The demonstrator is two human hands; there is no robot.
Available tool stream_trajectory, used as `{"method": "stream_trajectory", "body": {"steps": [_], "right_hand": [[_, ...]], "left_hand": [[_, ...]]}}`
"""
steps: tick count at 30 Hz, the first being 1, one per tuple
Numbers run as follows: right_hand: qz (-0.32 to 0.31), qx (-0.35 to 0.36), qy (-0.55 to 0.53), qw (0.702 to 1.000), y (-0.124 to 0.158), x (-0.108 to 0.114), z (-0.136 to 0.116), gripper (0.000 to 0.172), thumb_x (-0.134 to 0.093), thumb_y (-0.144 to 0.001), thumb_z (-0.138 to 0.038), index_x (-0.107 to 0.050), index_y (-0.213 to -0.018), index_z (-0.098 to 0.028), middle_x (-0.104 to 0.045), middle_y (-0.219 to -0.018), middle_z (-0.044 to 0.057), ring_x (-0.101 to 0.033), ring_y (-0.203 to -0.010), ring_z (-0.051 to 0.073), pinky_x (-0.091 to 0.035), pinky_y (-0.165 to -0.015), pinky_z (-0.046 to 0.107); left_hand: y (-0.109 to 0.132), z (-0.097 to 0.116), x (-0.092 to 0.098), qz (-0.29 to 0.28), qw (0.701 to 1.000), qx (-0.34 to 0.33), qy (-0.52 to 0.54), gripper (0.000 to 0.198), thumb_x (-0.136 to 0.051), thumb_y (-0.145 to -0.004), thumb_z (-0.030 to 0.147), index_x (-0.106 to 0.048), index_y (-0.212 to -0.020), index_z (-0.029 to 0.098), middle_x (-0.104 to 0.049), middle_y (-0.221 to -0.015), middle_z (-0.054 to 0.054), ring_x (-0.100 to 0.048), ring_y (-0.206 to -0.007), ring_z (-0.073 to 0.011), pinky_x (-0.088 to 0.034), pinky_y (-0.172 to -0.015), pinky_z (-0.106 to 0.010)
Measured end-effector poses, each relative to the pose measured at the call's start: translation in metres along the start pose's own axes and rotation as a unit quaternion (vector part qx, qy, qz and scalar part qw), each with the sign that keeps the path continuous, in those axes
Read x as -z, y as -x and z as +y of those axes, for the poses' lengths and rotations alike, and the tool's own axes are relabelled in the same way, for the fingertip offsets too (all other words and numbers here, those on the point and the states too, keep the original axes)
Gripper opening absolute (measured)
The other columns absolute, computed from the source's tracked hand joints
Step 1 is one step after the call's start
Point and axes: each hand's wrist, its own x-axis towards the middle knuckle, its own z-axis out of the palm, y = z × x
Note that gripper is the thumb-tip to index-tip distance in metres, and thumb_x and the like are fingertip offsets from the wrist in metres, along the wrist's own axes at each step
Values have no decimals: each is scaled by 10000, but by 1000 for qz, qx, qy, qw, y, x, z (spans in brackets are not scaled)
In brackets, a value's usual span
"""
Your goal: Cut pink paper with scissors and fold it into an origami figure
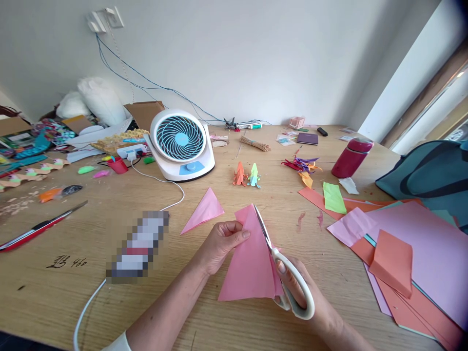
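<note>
A folded pink sheet of paper (248,268) is pinched near its upper left edge by my left hand (224,243), thumb on top. My right hand (300,282) has its fingers through the white handles of a pair of scissors (298,280). The scissor blades point up and away, lying along the right edge of the pink paper near its top corner. Part of the lower handle is hidden behind the paper and my fingers. Beyond my left hand, a folded pink paper triangle (206,209) lies flat on the wooden table (175,321).
A white fan (183,146) stands behind, with a blurred-out phone (141,243) and its cable at left. Small orange (239,174) and green (254,175) paper figures stand ahead. Coloured sheets (420,243), a red flask (353,158) and a teal bag (431,175) are at right; a utility knife (44,226) lies left.
</note>
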Motion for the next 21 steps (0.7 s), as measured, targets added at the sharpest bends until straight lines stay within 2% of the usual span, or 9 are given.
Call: {"method": "stream_trajectory", "body": {"steps": [4,8,13,21], "right_hand": [[2,20,12,1000,0,0,-4,607,-419,-823,-795,-455,-662,-211,-421,-608,-13,-443,-462,116,-423,-425,252],[5,52,44,998,-1,0,-11,599,-394,-850,-777,-453,-666,-210,-422,-617,-8,-415,-500,122,-396,-446,250],[42,78,95,992,0,0,-20,584,-378,-874,-756,-482,-696,-209,-461,-685,19,-415,-630,157,-434,-573,269],[56,68,127,988,0,2,-18,604,-343,-868,-779,-425,-688,-209,-354,-667,-19,-304,-613,137,-349,-562,265]], "left_hand": [[0,1,0,-1,1000,2,-1,365,-829,-650,443,-614,-628,148,-582,-608,14,-515,-596,-111,-381,-586,-233],[1,2,-2,-6,1000,-6,-12,374,-821,-662,438,-592,-609,148,-538,-579,33,-460,-552,-88,-347,-562,-226],[4,1,-5,-22,999,-19,-31,383,-809,-683,418,-562,-579,146,-504,-592,31,-432,-562,-83,-327,-558,-226],[7,3,-8,-27,998,-33,-53,366,-782,-707,398,-540,-593,147,-494,-617,25,-427,-588,-91,-333,-574,-228]]}}
